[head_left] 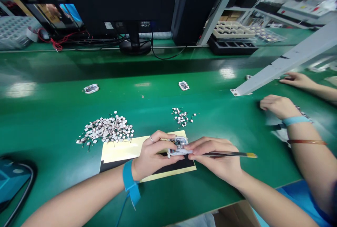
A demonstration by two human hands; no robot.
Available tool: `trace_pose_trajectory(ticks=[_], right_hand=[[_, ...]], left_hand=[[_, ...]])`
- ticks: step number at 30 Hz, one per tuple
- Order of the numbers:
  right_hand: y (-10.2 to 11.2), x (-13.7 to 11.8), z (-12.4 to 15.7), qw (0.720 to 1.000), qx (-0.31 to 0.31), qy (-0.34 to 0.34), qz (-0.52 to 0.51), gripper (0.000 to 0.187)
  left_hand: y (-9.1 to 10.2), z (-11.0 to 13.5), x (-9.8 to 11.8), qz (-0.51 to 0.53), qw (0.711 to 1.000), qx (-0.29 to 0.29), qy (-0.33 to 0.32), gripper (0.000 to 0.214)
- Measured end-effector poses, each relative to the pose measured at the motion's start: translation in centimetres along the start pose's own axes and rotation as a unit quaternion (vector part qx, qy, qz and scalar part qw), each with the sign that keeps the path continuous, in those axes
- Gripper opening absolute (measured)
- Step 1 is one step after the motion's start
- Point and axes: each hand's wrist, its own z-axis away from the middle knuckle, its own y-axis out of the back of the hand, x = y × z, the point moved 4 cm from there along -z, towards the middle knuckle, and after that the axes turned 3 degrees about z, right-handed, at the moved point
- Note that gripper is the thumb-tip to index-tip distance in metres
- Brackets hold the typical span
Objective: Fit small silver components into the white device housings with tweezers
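My left hand (154,151), a blue wrist strap behind it, is closed around a small white device housing (179,145) with a circuit board inside. My right hand (217,153) pinches slim metal tweezers (234,154) whose yellow-marked back end points right. The tweezers' tips are hidden by my fingers at the housing's right edge. Beneath my hands lies a pale yellow sheet (118,151) with a black strip (112,166). Beyond it are a large pile of small white square parts with dark leads (107,128) and a smaller pile of similar parts (181,117).
Two similar housings (91,88) (184,85) lie farther back on the green table. A slanted white post (273,67) stands at right. Beyond it are a co-worker's hands (279,107). A monitor (113,2) with cables is behind; a blue machine (14,181) sits at left.
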Motion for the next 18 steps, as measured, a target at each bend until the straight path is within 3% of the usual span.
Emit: trace_pose_trajectory(ticks=[7,18], right_hand=[[0.13,0.43,-0.3,0.998,0.018,-0.046,-0.028,0.017],[0.07,0.45,-0.34,0.999,0.015,-0.036,-0.019,0.017]], left_hand=[[-0.1,0.08,-0.12,-0.018,1.0,0.0,0.015,0.021],[-0.05,0.14,-0.31,-0.019,0.999,-0.011,0.033,0.016]])
